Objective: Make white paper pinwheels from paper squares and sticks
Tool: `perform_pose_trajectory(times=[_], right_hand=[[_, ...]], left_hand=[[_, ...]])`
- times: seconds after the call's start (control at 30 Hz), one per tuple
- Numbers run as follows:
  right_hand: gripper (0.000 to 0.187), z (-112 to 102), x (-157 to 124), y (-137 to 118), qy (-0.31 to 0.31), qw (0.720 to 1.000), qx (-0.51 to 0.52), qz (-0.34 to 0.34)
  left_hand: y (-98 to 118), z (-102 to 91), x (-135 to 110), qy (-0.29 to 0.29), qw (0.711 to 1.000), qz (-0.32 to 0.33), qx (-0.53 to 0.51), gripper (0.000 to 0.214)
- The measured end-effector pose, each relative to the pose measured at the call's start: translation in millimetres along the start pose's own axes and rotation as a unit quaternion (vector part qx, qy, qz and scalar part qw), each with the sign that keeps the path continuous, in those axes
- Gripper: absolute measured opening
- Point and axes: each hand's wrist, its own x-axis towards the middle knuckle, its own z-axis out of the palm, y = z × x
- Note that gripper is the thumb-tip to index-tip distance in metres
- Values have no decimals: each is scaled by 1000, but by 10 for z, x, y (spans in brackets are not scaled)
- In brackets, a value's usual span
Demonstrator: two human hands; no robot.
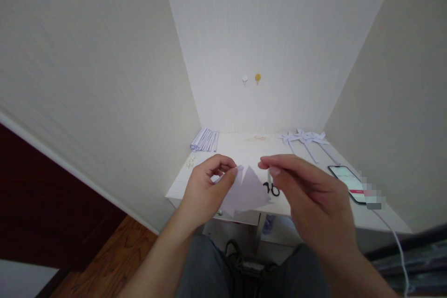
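My left hand (206, 189) pinches a folded piece of white paper (247, 192), held above the near edge of a small white table (244, 149). The paper shows two pointed folds. My right hand (307, 195) hovers just right of the paper with its fingers drawn together near the paper's top; whether they touch the paper is unclear.
A stack of folded white paper strips (205, 140) lies at the table's back left. Several finished paper pinwheels (307, 139) lie at the back right. A phone (347, 182) with a white cable (398, 242) rests on the right. Walls enclose the table on three sides.
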Motion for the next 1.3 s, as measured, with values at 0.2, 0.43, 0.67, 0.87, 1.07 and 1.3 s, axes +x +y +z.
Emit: perform_pose_trajectory(times=[0.2, 0.43, 0.67, 0.87, 1.07, 1.3], right_hand=[[11, 140, -55, -82, -53, 998, 24, 28], [10, 90, 6, 31, -38, 996, 38, 71], [8, 71, 22, 23, -50, 996, 35, 57], [8, 58, 21, 40, -71, 995, 25, 67], [6, 55, 24, 24, -66, 994, 53, 70], [3, 60, 43, -29, -95, 990, 73, 75]], left_hand=[[69, 12, -56, -21, 997, 0, -70, 8], [51, -24, -68, -52, 982, -42, -177, 16], [61, -42, -92, -71, 974, -52, -209, 17], [91, -46, -84, -73, 966, -62, -241, 21], [61, -66, -104, -85, 962, -59, -253, 20], [59, -100, -114, -108, 952, -50, -281, 9]])
